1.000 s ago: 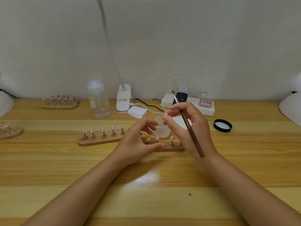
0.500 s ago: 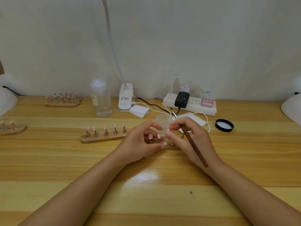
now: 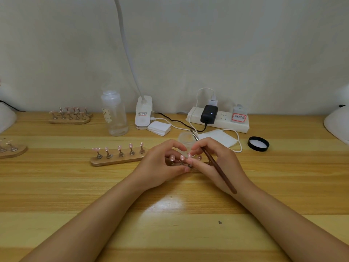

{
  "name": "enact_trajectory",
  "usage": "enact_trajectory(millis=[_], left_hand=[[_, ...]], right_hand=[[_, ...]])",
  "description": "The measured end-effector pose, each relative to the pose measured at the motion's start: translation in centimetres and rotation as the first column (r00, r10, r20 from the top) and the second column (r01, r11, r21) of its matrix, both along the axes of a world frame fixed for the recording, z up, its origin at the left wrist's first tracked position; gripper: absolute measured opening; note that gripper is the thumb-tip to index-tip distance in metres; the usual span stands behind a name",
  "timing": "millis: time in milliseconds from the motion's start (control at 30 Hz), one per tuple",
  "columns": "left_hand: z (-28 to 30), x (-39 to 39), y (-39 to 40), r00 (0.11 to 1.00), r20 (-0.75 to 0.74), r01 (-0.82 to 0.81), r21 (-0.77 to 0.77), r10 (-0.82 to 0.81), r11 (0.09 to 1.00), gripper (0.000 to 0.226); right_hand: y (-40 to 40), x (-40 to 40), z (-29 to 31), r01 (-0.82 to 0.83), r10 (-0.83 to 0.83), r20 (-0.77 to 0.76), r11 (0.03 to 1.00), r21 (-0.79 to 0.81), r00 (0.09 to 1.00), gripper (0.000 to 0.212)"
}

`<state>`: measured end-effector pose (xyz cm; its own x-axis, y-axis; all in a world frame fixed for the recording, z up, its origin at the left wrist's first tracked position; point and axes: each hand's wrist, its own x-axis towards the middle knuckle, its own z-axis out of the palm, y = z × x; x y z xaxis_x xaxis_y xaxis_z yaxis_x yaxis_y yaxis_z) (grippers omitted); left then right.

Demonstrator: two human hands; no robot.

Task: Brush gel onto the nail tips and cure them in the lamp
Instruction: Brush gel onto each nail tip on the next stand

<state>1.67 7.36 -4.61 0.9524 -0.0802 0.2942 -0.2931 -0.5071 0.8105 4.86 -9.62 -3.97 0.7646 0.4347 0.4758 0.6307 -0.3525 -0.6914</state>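
My right hand (image 3: 217, 163) holds a dark brown brush (image 3: 217, 165) slanted across its palm, bristle end pointing up and away. Its thumb and forefinger pinch a pink nail tip on its metal stand (image 3: 189, 157), set down on a wooden holder that both hands mostly hide. Curled round the holder's left end is my left hand (image 3: 160, 167), its thumb at the front edge. Two more pink tips (image 3: 172, 158) show between the hands. Behind them stands a small clear gel jar (image 3: 186, 138). A second wooden holder (image 3: 117, 159) with several pink tips lies to the left.
A clear bottle (image 3: 114, 114), a white clip lamp base (image 3: 143, 114), cotton pads (image 3: 159, 128), a power strip (image 3: 219, 118) and a black lid (image 3: 258, 143) line the back. More tip holders (image 3: 69, 116) sit far left. White lamp bodies (image 3: 338, 123) stand at both table ends.
My right hand has come down from above the jar with the nail tip and set it on the holder. My left hand has stayed at the holder.
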Motion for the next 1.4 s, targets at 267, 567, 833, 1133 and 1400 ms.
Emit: enact_trajectory(millis=[267, 567, 833, 1133, 1400], left_hand=[[0.1, 0.0, 0.0, 1.000, -0.012, -0.002, -0.002, 0.002, 1.000, 0.038], [0.1, -0.1, 0.0, 1.000, -0.014, -0.004, -0.001, 0.004, 1.000, 0.038], [0.1, -0.1, 0.0, 1.000, -0.026, -0.013, 0.008, 0.014, 1.000, 0.037], [-0.1, 0.0, 0.0, 0.999, -0.030, -0.018, 0.008, 0.018, 1.000, 0.038], [-0.2, 0.1, 0.1, 1.000, -0.018, -0.015, 0.011, 0.015, 1.000, 0.038]], right_hand=[[-0.1, 0.1, -0.1, 0.007, -0.007, 0.011, 1.000, -0.026, 1.000, 0.031], [-0.6, 0.0, -0.1, 0.028, -0.027, 0.028, 0.998, -0.058, 0.999, 0.031], [-1.5, 0.3, -0.4, 0.065, -0.058, 0.094, 0.995, -0.070, 0.994, 0.032], [-1.5, 0.4, -0.7, 0.067, -0.058, 0.134, 0.996, -0.062, 0.989, 0.030], [-1.6, 0.2, -0.6, 0.059, -0.044, 0.196, 0.996, -0.070, 0.980, 0.025]])
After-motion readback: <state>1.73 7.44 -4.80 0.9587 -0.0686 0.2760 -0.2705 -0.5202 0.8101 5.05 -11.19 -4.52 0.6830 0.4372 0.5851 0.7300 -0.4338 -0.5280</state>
